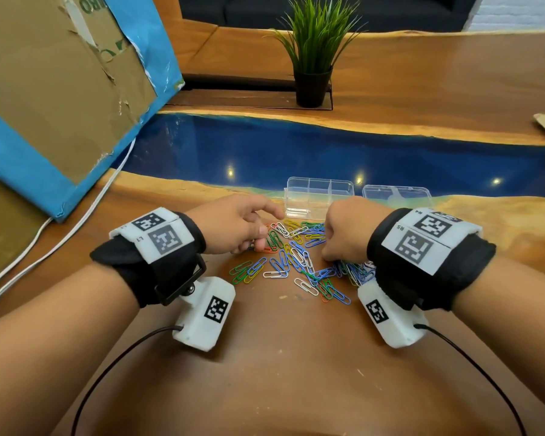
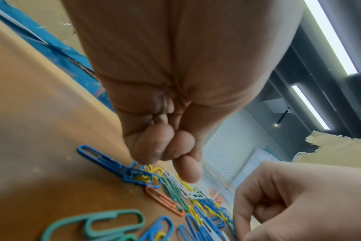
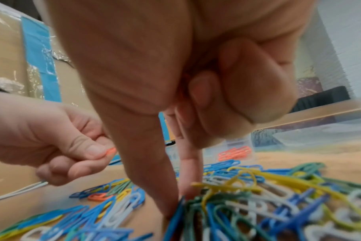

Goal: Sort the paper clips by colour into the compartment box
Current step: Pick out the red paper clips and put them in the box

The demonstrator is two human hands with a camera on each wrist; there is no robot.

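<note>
Several coloured paper clips (image 1: 296,259) lie in a loose pile on the wooden table. Behind them stands the clear compartment box (image 1: 318,196); orange clips (image 3: 235,153) lie in one of its compartments. My left hand (image 1: 258,243) hovers at the pile's left edge and pinches an orange clip (image 3: 110,150) between thumb and forefinger. My right hand (image 1: 328,258) is at the pile's right side. Its thumb and forefinger (image 3: 177,200) point down and close on a clip that stands up out of the heap, while the other fingers stay curled. That clip's colour is unclear.
The box's clear lid (image 1: 397,195) lies just right of it. A large cardboard box with blue tape (image 1: 60,105) leans at the left, with white cables (image 1: 76,221) running beside it. A potted plant (image 1: 312,83) stands beyond the blue resin strip (image 1: 328,152).
</note>
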